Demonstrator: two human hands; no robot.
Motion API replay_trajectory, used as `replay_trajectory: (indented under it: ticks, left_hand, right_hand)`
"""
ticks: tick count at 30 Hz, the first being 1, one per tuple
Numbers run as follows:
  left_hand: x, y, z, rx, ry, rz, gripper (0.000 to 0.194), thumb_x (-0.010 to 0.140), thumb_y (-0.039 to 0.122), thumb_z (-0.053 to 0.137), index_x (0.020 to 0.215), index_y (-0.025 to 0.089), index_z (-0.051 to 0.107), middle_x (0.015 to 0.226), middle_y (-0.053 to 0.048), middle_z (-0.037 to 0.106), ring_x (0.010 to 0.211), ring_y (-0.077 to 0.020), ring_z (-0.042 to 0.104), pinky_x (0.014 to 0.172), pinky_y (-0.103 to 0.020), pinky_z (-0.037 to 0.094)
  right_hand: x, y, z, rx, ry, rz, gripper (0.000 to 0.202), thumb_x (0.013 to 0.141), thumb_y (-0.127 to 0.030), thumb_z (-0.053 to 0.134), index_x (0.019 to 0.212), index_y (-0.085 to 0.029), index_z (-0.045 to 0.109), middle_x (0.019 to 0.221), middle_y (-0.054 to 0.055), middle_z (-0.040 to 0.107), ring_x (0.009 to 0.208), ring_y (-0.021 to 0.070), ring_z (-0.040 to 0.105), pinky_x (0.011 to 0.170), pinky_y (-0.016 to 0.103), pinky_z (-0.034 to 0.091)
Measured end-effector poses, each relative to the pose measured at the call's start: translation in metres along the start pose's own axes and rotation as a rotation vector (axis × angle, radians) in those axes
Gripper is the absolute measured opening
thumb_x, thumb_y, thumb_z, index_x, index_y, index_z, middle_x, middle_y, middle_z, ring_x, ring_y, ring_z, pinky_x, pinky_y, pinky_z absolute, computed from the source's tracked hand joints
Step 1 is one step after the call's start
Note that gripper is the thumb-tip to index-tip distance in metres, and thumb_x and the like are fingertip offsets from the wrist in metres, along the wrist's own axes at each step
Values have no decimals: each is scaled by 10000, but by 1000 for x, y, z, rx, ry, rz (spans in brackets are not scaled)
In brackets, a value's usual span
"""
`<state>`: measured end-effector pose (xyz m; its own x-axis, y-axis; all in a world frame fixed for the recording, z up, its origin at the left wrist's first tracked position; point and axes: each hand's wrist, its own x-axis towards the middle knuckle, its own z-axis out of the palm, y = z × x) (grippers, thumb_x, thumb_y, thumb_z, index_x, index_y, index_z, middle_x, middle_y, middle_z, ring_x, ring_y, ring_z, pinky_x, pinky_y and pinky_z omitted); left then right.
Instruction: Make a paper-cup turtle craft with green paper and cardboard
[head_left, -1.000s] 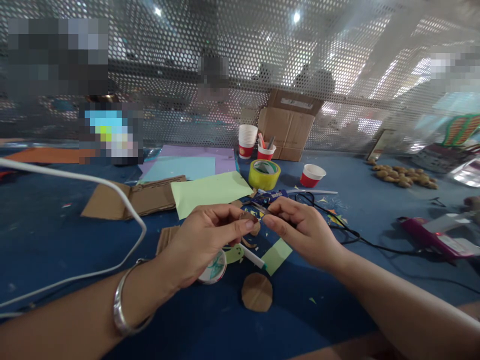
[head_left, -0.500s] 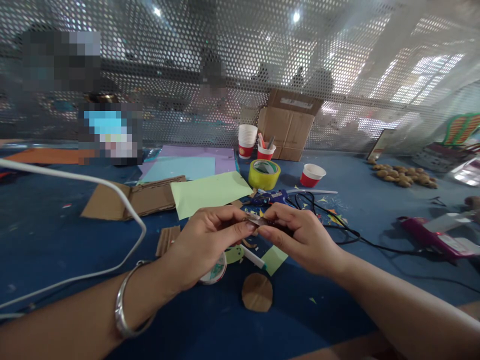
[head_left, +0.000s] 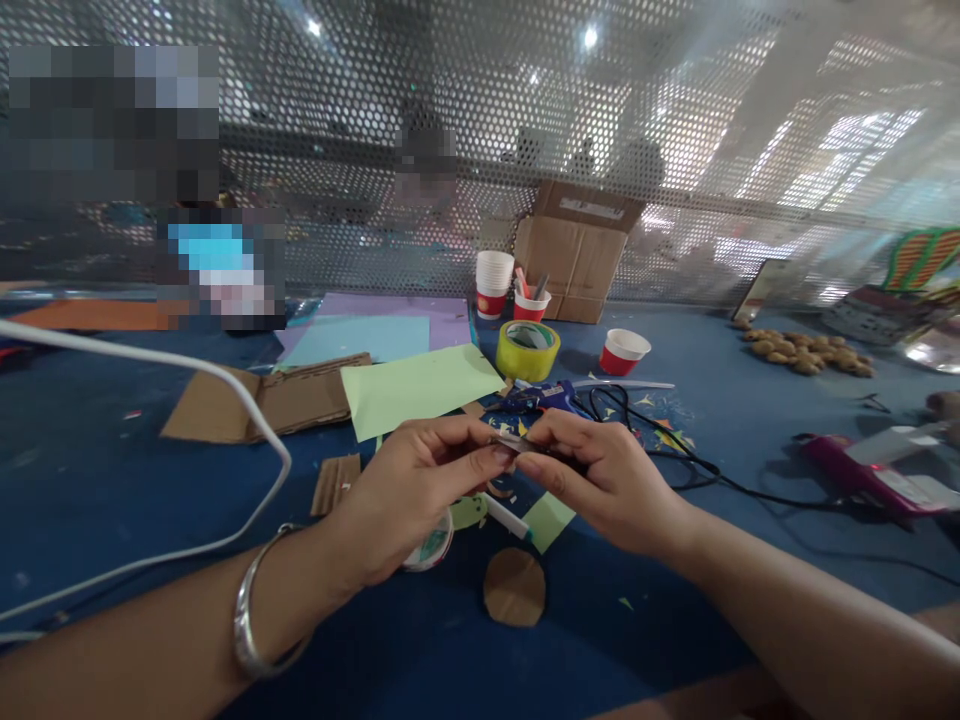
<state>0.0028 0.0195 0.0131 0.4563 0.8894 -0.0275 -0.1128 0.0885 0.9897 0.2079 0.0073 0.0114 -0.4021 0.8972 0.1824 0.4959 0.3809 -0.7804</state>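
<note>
My left hand (head_left: 431, 475) and my right hand (head_left: 600, 475) meet above the middle of the table. Between their fingertips is a small, thin grey-brown piece (head_left: 513, 441), pinched from both sides; its kind cannot be made out, and the fingers cover most of it. Below the hands lies a round cardboard disc (head_left: 514, 587). A white marker (head_left: 508, 516) with a green tip lies under them, beside a pale green paper piece (head_left: 551, 520) and a green paper cutout (head_left: 469, 511). A round tub (head_left: 433, 545) is partly hidden by my left hand.
Behind the hands are a blue glue gun (head_left: 536, 397), a yellow tape roll (head_left: 528, 350) and a red-and-white paper cup (head_left: 625, 352). Green paper (head_left: 420, 385) and folded cardboard (head_left: 259, 400) lie left. A white cable (head_left: 259, 410) crosses the left; a purple glue gun (head_left: 862, 475) lies right.
Both hands keep their pinch in nearly the same place. The thin piece has tilted slightly between the fingertips.
</note>
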Motion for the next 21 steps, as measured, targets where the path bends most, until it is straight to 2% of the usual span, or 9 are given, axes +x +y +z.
replay_trajectory:
  ticks: [4, 11, 17, 21]
  left_hand:
    - [0, 0, -1, -29, 10, -17, 108, 852, 260, 743, 779, 194, 788, 716, 28, 648, 657, -71, 511, 631, -166, 419]
    - [-1, 3, 1, 39, 65, 75, 115, 824, 234, 770, 720, 185, 760, 704, 38, 650, 689, -77, 568, 656, -162, 455]
    - [-2, 2, 2, -28, 94, -34, 98, 801, 284, 805, 801, 189, 782, 722, 15, 734, 677, -98, 653, 637, -175, 513]
    - [0, 0, 0, -78, 104, -56, 105, 777, 283, 829, 794, 189, 785, 709, 10, 751, 672, -108, 681, 639, -184, 537]
  right_hand:
    - [-1, 0, -1, 9, 6, 5, 292, 962, -462, 576, 860, -189, 577, 657, -50, 458, 589, 96, 368, 540, 243, 303]
    - [-1, 0, -1, 2, 13, 2, 282, 956, -457, 588, 853, -195, 569, 644, -57, 447, 577, 93, 361, 530, 238, 299]
    - [0, -1, -2, -75, 30, -6, 319, 968, -464, 556, 798, -195, 537, 629, -51, 436, 573, 92, 363, 526, 231, 292]
    - [0, 0, -3, -116, 45, -22, 332, 971, -466, 546, 782, -195, 522, 636, -44, 436, 581, 94, 367, 530, 227, 294]
